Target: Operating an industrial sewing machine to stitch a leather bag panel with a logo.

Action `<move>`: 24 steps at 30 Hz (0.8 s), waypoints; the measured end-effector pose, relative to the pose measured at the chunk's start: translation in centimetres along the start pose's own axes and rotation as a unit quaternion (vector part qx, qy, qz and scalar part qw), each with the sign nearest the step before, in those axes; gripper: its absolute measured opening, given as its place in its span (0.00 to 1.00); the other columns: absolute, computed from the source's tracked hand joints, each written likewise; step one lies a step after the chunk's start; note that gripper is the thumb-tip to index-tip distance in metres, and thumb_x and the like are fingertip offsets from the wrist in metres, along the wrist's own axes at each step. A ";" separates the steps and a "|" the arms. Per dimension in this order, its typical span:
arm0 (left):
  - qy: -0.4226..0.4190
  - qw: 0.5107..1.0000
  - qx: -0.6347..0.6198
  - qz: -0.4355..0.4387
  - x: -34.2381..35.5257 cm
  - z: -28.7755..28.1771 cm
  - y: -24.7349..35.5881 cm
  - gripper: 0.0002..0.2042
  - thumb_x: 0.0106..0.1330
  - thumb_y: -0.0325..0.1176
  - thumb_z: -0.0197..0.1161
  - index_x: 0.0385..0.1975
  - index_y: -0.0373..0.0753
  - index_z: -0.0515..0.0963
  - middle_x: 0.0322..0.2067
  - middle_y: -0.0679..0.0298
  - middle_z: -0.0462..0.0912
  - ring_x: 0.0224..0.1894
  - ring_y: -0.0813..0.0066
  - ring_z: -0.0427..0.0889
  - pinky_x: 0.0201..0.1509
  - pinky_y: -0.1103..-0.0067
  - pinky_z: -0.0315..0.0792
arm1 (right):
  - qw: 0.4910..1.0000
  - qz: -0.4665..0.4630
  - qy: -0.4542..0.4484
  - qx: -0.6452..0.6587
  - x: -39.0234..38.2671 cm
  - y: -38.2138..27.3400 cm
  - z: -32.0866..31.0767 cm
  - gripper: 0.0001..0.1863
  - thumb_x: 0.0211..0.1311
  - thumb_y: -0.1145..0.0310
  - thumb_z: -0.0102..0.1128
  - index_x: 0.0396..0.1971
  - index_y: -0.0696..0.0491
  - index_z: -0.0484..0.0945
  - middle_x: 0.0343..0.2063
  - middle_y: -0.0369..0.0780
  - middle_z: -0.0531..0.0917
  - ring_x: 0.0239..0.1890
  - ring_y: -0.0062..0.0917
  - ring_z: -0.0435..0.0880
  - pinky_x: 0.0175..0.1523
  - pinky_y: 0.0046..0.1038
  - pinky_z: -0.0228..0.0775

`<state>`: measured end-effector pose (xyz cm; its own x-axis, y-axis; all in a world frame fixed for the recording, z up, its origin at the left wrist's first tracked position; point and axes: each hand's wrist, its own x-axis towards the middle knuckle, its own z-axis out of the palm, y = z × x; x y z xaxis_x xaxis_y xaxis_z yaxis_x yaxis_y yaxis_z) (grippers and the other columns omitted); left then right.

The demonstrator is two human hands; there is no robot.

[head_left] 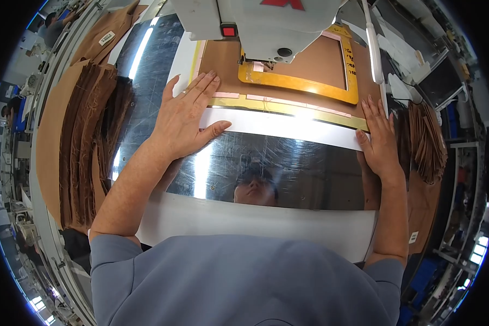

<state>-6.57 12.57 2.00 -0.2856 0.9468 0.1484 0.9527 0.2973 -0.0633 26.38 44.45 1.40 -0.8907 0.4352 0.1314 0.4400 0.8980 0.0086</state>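
My left hand point(186, 115) lies flat with its fingers spread, its fingertips on the brown fabric point(226, 68) and its thumb on a white sheet point(288, 128) at the near edge. At the far side of the same sheet my right hand point(380, 136) rests flat, fingers stretched along the right border. Between them runs a yellow-and-pink strip point(288, 107). On the fabric sits a yellow frame point(301, 87) with handwriting on its right side. Over it stands the sewing machine head point(266, 27), its needle area near the frame's left corner.
A shiny metal plate point(277, 176) spans the table before me, with a white table edge point(255, 220) nearer. Brown fabric pieces are stacked at left point(84, 146) and right point(426, 141). A white rod-like lamp point(371, 49) hangs beside the machine. Another person point(54, 27) is at far left.
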 end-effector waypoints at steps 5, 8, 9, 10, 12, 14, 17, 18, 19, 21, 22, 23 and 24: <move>0.000 1.000 0.014 -0.010 0.1 0.1 0.1 0.44 0.72 0.70 0.41 0.76 0.39 0.62 0.74 0.54 0.67 0.77 0.64 0.64 0.81 0.55 0.39 | 1.000 0.010 0.007 0.011 0.2 0.0 0.2 0.40 0.75 0.36 0.41 0.77 0.46 0.60 0.78 0.42 0.60 0.81 0.42 0.50 0.81 0.55 0.35; 0.008 1.000 0.021 -0.009 0.4 0.1 0.1 0.44 0.72 0.70 0.41 0.75 0.38 0.63 0.72 0.54 0.69 0.76 0.64 0.65 0.81 0.56 0.38 | 1.000 0.019 0.008 0.011 0.4 -0.1 0.2 0.40 0.75 0.35 0.42 0.77 0.46 0.60 0.78 0.42 0.60 0.81 0.42 0.50 0.81 0.56 0.36; 0.015 1.000 0.021 -0.012 0.5 0.1 0.1 0.45 0.72 0.71 0.40 0.74 0.37 0.65 0.71 0.52 0.71 0.76 0.65 0.66 0.82 0.57 0.37 | 1.000 0.017 0.010 0.014 0.5 -0.1 0.2 0.41 0.75 0.35 0.42 0.77 0.45 0.60 0.78 0.42 0.59 0.81 0.41 0.50 0.81 0.56 0.36; 0.027 0.999 0.031 -0.008 0.4 0.2 0.1 0.44 0.71 0.70 0.43 0.74 0.38 0.65 0.71 0.54 0.71 0.75 0.66 0.66 0.81 0.57 0.39 | 1.000 0.020 0.009 0.016 0.5 -0.1 0.2 0.40 0.75 0.34 0.41 0.77 0.45 0.60 0.78 0.42 0.59 0.82 0.41 0.49 0.81 0.56 0.36; 0.026 0.999 0.031 -0.008 0.5 0.1 0.2 0.43 0.71 0.70 0.44 0.74 0.38 0.65 0.71 0.55 0.71 0.75 0.66 0.67 0.81 0.57 0.39 | 1.000 0.024 0.014 0.011 0.5 -0.1 0.4 0.40 0.75 0.34 0.42 0.77 0.45 0.60 0.78 0.42 0.59 0.82 0.41 0.49 0.81 0.56 0.36; 0.030 0.999 0.040 -0.015 0.6 0.1 0.4 0.42 0.70 0.68 0.47 0.73 0.38 0.67 0.71 0.56 0.72 0.75 0.68 0.68 0.81 0.58 0.40 | 1.000 0.019 0.020 0.008 0.4 -0.1 0.6 0.41 0.75 0.34 0.43 0.77 0.46 0.60 0.78 0.43 0.59 0.82 0.42 0.48 0.80 0.58 0.36; 0.019 0.998 0.055 -0.017 0.7 -0.2 0.6 0.41 0.73 0.67 0.42 0.74 0.39 0.65 0.70 0.54 0.72 0.75 0.65 0.67 0.80 0.58 0.39 | 0.999 0.018 0.023 0.015 0.1 -0.3 0.5 0.41 0.74 0.34 0.43 0.77 0.46 0.60 0.78 0.44 0.59 0.82 0.42 0.49 0.80 0.58 0.36; 0.020 0.998 0.054 -0.013 0.6 -0.4 0.6 0.41 0.73 0.67 0.42 0.74 0.39 0.65 0.70 0.54 0.72 0.75 0.65 0.67 0.80 0.58 0.39 | 0.999 0.012 0.036 0.022 -0.1 -0.3 0.6 0.41 0.74 0.34 0.43 0.77 0.47 0.60 0.76 0.45 0.62 0.81 0.42 0.50 0.80 0.59 0.36; 0.016 0.998 0.060 -0.011 0.5 -0.6 0.7 0.41 0.73 0.67 0.42 0.74 0.39 0.65 0.70 0.53 0.72 0.75 0.65 0.67 0.80 0.58 0.39 | 0.999 0.016 0.036 0.020 -0.3 -0.3 0.5 0.41 0.74 0.34 0.43 0.77 0.47 0.60 0.76 0.45 0.62 0.81 0.42 0.50 0.80 0.59 0.36; 0.014 0.998 0.063 -0.002 0.5 -0.6 0.7 0.40 0.73 0.66 0.42 0.74 0.38 0.65 0.70 0.53 0.72 0.75 0.64 0.67 0.80 0.58 0.39 | 0.998 0.005 0.050 0.029 -1.0 -0.4 0.1 0.40 0.75 0.36 0.45 0.75 0.49 0.63 0.75 0.45 0.65 0.80 0.42 0.54 0.80 0.59 0.37; 0.015 0.998 0.061 -0.003 0.5 -0.6 0.7 0.40 0.74 0.65 0.44 0.74 0.38 0.65 0.70 0.52 0.72 0.75 0.64 0.67 0.80 0.57 0.39 | 0.998 0.012 0.050 0.026 -1.3 -0.4 -0.1 0.40 0.75 0.36 0.45 0.75 0.49 0.63 0.75 0.45 0.65 0.80 0.42 0.54 0.80 0.59 0.37; 0.015 0.998 0.058 -0.003 0.5 -0.6 0.6 0.39 0.74 0.64 0.45 0.74 0.38 0.65 0.70 0.51 0.72 0.75 0.64 0.67 0.80 0.57 0.39 | 0.998 0.012 0.054 0.027 -1.6 -0.4 -0.3 0.40 0.74 0.36 0.46 0.74 0.50 0.65 0.73 0.45 0.67 0.79 0.41 0.57 0.80 0.60 0.37; 0.018 0.998 0.054 0.007 0.3 -0.3 0.5 0.39 0.74 0.64 0.45 0.74 0.38 0.65 0.70 0.51 0.72 0.75 0.64 0.67 0.80 0.57 0.39 | 0.998 0.014 0.056 0.027 -2.0 -0.4 -0.4 0.40 0.74 0.36 0.46 0.72 0.51 0.67 0.72 0.45 0.69 0.78 0.40 0.59 0.79 0.60 0.38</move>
<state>-6.17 12.95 2.30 -0.2675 0.9462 0.1819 0.9391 0.2983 -0.1708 28.01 43.19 1.58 -0.8587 0.4521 0.2414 0.4543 0.8894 -0.0497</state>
